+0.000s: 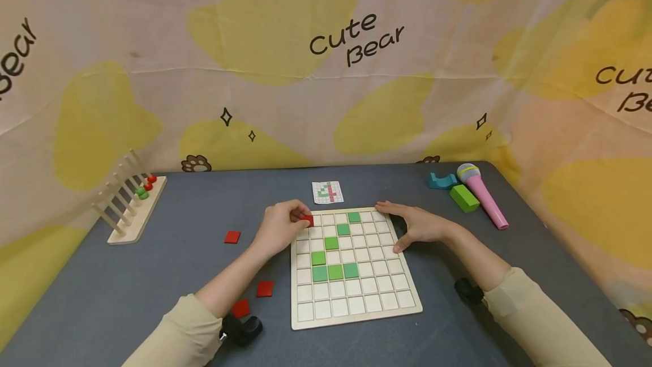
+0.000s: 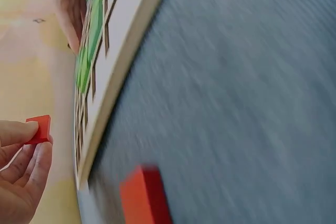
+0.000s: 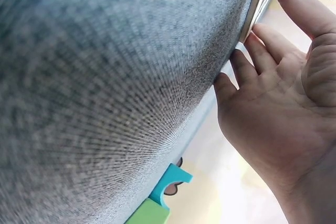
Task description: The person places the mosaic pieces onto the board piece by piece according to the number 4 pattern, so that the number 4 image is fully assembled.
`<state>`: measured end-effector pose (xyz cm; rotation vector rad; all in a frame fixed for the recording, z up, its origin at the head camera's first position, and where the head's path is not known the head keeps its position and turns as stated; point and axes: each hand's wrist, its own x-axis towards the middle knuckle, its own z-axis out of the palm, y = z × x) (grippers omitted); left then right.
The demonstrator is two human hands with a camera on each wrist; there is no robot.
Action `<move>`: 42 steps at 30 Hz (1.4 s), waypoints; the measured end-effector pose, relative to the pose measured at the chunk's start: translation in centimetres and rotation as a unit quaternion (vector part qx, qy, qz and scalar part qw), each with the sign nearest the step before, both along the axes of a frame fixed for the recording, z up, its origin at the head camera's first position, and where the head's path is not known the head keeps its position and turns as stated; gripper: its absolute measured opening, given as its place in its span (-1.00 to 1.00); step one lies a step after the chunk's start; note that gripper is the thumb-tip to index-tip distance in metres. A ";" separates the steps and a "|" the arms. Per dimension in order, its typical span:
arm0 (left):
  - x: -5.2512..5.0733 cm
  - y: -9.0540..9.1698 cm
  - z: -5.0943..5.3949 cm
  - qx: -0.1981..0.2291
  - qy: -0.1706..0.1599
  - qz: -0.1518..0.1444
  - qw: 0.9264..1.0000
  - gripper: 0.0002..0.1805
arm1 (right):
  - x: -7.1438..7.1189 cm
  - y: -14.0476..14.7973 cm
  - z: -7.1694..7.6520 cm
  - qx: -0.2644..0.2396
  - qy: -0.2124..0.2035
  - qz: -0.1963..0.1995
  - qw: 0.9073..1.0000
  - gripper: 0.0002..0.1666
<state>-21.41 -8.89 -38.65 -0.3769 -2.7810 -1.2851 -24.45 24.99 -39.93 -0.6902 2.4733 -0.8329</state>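
My left hand [image 1: 279, 225] pinches a red square tile [image 2: 39, 129] between thumb and fingers, over the top left corner of a white grid board [image 1: 374, 302] with a wooden frame. Several green tiles [image 1: 331, 243] sit in the board's cells, a diagonal line of them and a short row below. At the board's right edge, my right hand [image 1: 424, 224] rests with fingers spread, the fingertips at the top right corner and the thumb lower on the side. The right wrist view shows this hand [image 3: 273, 93] touching the board's edge.
Red tiles [image 1: 232, 237] lie loose left of the board. Behind it is a small pattern card [image 1: 327, 192]. A wooden peg rack [image 1: 145, 208] with red and green beads stands far left. A pink microphone [image 1: 484, 197], green block [image 1: 464, 198] and blue arch piece [image 1: 442, 181] lie at right.
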 end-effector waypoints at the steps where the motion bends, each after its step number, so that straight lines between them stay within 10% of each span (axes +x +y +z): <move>1: 0.0 0.4 0.1 0.005 -0.005 -0.001 1.000 -0.89 | 0.0 0.0 0.0 -0.001 0.001 0.000 1.000 0.31; 25: -2.1 8.2 0.0 0.062 -0.059 -0.039 0.996 -0.90 | -0.1 0.1 0.1 0.001 0.005 0.001 1.000 0.30; 42: -2.2 9.1 -1.6 -0.024 -0.033 -0.050 0.998 -0.95 | 0.0 -0.1 0.0 0.001 0.002 -0.002 1.000 0.30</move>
